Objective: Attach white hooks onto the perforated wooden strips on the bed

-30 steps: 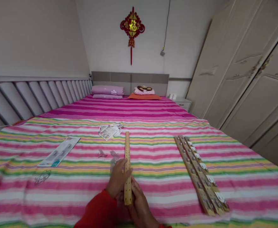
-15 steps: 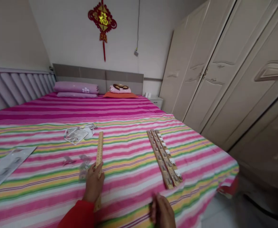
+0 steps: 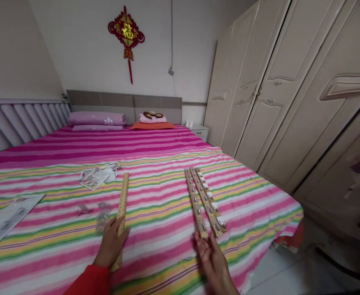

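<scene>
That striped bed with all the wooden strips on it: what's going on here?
A person is working at the bed with bare hands. Their left hand grips a drilled wooden strip, while their open right hand is at the near end of a set of wooden strips with metal fittings. A clear plastic bag, a packaging card and some papers lie on the striped bedsheet.

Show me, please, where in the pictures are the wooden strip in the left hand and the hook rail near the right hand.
wooden strip (image 3: 122,200): head view, on its middle, above the left hand (image 3: 110,242).
hook rail (image 3: 195,205): head view, on its middle, above the right hand (image 3: 213,258).
</scene>
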Motion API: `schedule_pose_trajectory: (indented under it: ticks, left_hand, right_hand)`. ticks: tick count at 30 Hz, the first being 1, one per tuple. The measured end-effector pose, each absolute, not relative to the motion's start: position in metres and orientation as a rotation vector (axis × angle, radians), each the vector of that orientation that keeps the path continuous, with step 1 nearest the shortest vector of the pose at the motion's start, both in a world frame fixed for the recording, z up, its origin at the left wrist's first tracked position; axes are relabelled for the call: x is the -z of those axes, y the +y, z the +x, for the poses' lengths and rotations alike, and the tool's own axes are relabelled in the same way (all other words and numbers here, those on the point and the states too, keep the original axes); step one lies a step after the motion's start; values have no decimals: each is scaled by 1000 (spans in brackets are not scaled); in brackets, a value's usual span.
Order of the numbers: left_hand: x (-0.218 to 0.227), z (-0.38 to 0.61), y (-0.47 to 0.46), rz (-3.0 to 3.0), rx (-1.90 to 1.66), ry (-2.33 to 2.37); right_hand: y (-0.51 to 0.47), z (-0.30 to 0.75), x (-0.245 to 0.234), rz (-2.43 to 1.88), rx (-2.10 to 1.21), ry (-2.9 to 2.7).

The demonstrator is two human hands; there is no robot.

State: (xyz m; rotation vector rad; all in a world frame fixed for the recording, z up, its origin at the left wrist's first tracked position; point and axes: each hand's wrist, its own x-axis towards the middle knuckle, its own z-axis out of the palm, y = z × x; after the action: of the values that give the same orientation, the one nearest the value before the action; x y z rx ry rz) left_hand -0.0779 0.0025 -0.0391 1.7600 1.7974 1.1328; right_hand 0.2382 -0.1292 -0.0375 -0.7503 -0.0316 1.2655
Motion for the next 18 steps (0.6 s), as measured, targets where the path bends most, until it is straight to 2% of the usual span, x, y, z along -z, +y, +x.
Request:
schedule_pose_trajectory:
  ticks: [5,12,18]
  left_hand:
    - [24,-70,-13,1691,-1234,1814]
    - [-7,-41,-53,1564,-1439,1569]
    - [-8,-10,-80,1194,-1191,1353]
  right_hand:
    - [-115,242,38,-655,-1327,-25]
    - [-109,233,37,-580,-1439,-50]
    - [-103,180,16,-648,-1431,-132]
